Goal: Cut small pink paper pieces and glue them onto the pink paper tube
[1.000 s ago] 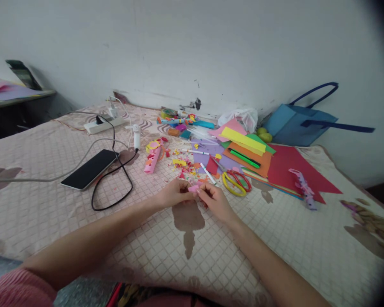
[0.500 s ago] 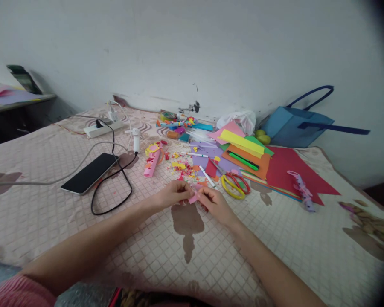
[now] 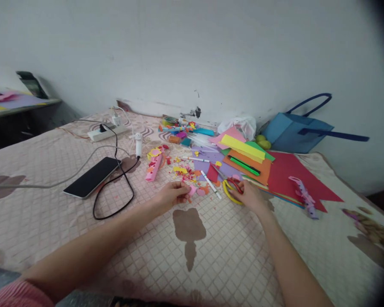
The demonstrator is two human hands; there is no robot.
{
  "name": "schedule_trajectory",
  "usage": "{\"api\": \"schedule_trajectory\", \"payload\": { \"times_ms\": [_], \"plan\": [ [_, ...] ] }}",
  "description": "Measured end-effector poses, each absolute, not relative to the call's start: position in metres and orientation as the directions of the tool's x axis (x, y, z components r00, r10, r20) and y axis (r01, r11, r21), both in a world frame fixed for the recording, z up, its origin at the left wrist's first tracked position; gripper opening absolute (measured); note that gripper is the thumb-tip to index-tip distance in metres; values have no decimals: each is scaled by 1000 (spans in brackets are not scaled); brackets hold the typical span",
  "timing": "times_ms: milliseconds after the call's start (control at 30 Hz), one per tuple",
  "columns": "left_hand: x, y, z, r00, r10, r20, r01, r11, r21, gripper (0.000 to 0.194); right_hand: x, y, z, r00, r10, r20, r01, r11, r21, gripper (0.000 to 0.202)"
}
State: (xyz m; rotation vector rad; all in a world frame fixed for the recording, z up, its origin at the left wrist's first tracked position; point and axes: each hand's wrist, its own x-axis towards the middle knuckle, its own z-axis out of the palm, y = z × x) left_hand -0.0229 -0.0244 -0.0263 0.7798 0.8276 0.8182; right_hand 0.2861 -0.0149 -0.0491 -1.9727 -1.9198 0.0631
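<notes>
Near the table's middle, my left hand (image 3: 173, 196) pinches a small piece of pink paper (image 3: 192, 190) between thumb and fingertips. My right hand (image 3: 251, 195) is at the yellow and red handles of a pair of scissors (image 3: 231, 191), its fingers closed round the red loop. The scissor blades point away to the left, over purple paper (image 3: 202, 164). Beside the left fingertips lie pink and orange paper cutouts (image 3: 201, 192). A white pen (image 3: 211, 184) rests between the two hands.
Paper scraps (image 3: 187, 172), a pink paper roll (image 3: 153, 168) and stacked coloured sheets (image 3: 288, 170) lie beyond my hands. At left are a black-screened tablet (image 3: 92, 177), cables and a power strip (image 3: 107, 133). A purple roll (image 3: 304, 198) and a blue bag (image 3: 296, 132) are at right.
My right hand has let go of the pink paper and moved right onto the scissors. The left hand keeps the paper. The view has shifted slightly.
</notes>
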Motion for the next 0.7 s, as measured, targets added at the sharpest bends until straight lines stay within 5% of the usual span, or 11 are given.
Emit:
{"api": "schedule_trajectory", "payload": {
  "times_ms": [367, 433, 500, 567, 700],
  "plan": [
    [-24, -26, -17, 399, 844, -358, -385, 509, 770, 12, 280, -18, -34, 166, 935, 313, 794, 61, -605, 27],
    [-24, -26, -18, 391, 858, -332, -388, 481, 786, 14, 264, -24, -27, 148, 948, 283, 687, 107, -719, 30],
    [-23, -27, -20, 407, 867, -287, -360, 441, 822, 17, 238, -33, -20, 97, 979, 177, 314, 139, -939, 33],
    [-22, -30, -21, 426, 872, -240, -294, 384, 875, 20, 207, -43, -16, 76, 989, 126, 68, 121, -990, 31],
    [-18, -36, -20, 411, 897, -161, -146, 240, 960, 26, 160, -59, -16, 54, 994, 100, -80, 104, -991, 28]
  ]
}}
